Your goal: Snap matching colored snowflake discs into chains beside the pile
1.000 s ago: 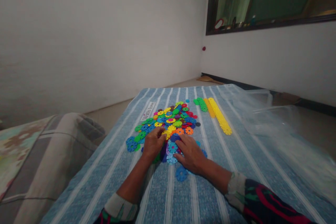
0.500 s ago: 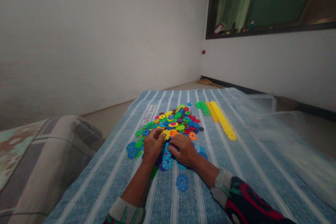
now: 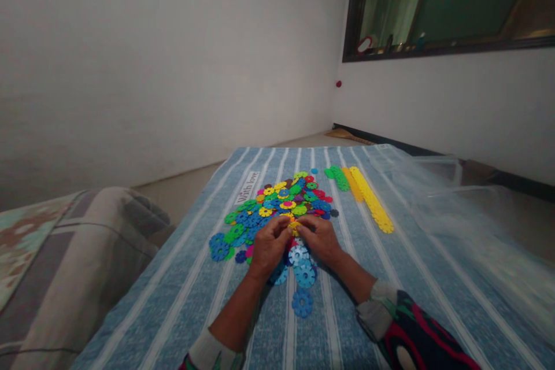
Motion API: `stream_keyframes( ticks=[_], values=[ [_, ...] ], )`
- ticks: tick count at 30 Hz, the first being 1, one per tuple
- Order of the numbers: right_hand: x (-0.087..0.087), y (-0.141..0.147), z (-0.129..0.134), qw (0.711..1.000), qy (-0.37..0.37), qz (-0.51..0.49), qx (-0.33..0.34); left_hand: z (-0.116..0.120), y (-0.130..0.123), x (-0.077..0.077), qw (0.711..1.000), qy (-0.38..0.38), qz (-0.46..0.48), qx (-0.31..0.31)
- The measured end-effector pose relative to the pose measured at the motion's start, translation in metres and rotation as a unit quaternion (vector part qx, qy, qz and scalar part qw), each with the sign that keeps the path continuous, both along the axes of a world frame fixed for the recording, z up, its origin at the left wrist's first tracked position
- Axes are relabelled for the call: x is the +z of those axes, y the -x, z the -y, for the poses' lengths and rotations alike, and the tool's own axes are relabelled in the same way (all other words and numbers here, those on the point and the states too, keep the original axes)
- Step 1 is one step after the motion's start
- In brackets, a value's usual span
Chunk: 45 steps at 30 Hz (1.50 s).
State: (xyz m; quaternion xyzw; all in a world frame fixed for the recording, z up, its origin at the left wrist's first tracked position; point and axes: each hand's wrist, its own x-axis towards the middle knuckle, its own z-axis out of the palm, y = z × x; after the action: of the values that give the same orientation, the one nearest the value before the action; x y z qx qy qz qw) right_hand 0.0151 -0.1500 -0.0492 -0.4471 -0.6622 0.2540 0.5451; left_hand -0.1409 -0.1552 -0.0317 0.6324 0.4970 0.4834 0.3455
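Thumb and fingers of my left hand (image 3: 269,244) pinch the left side of a yellow notched disc (image 3: 294,228). From the other side my right hand (image 3: 319,237) grips the same disc, so both hands meet over the near part of a pile of coloured notched discs (image 3: 248,220). Whether a second disc is between my fingers I cannot tell. Light blue discs (image 3: 304,273) lie just below my hands, and a single blue disc (image 3: 302,303) sits nearest to me. My wrists and fingers hide part of the pile.
To the right of the pile lie a long yellow row of discs (image 3: 372,201), a shorter orange row (image 3: 353,185) and a green row (image 3: 338,178). A clear plastic container (image 3: 459,202) stands at the right edge of the striped cloth (image 3: 173,300). A draped grey cover (image 3: 113,231) is at left.
My hands have moved right and closed together on the yellow disc, which my left hand held near the pile's middle before. Discs left of my left hand are now uncovered.
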Motion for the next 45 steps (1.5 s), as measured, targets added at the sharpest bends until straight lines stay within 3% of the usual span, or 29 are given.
stream_keyframes(
  ticks=[3,6,11,14,18,21,24,30,34,36,39,42,45],
  values=[
    [0.000,-0.011,-0.007,0.997,0.024,-0.056,-0.051,-0.002,0.008,0.000,0.987,-0.089,-0.129,0.044],
    [-0.005,-0.023,-0.015,0.989,0.061,-0.103,-0.082,-0.003,0.012,0.000,0.943,-0.168,-0.285,0.044],
    [-0.012,-0.033,-0.020,0.983,0.085,-0.133,-0.098,0.009,0.002,0.002,0.884,-0.190,-0.428,0.002],
    [-0.012,-0.034,-0.020,0.980,0.093,-0.151,-0.094,0.016,-0.006,0.002,0.877,-0.186,-0.442,-0.028],
    [-0.011,-0.036,-0.021,0.977,0.094,-0.162,-0.102,0.012,-0.007,-0.004,0.894,-0.197,-0.398,-0.064],
    [-0.011,-0.037,-0.022,0.977,0.090,-0.161,-0.108,0.001,-0.001,-0.007,0.902,-0.203,-0.381,-0.009],
    [-0.011,-0.037,-0.022,0.975,0.095,-0.168,-0.108,-0.004,0.000,-0.005,0.890,-0.190,-0.413,0.042],
    [-0.011,-0.036,-0.022,0.970,0.116,-0.186,-0.103,0.012,-0.014,-0.007,0.868,-0.199,-0.455,-0.011],
    [-0.011,-0.036,-0.022,0.970,0.116,-0.188,-0.098,0.003,-0.008,-0.010,0.885,-0.191,-0.424,0.017],
    [-0.011,-0.036,-0.022,0.972,0.112,-0.185,-0.098,-0.006,-0.002,-0.004,0.886,-0.161,-0.430,0.070],
    [-0.010,-0.036,-0.022,0.974,0.111,-0.172,-0.099,-0.016,0.003,0.010,0.853,-0.100,-0.492,0.139],
    [-0.010,-0.036,-0.022,0.974,0.112,-0.169,-0.101,-0.019,0.000,0.023,0.821,-0.045,-0.547,0.157],
    [-0.012,-0.036,-0.022,0.976,0.105,-0.161,-0.101,-0.018,-0.005,0.027,0.818,-0.026,-0.555,0.151]
  ],
)
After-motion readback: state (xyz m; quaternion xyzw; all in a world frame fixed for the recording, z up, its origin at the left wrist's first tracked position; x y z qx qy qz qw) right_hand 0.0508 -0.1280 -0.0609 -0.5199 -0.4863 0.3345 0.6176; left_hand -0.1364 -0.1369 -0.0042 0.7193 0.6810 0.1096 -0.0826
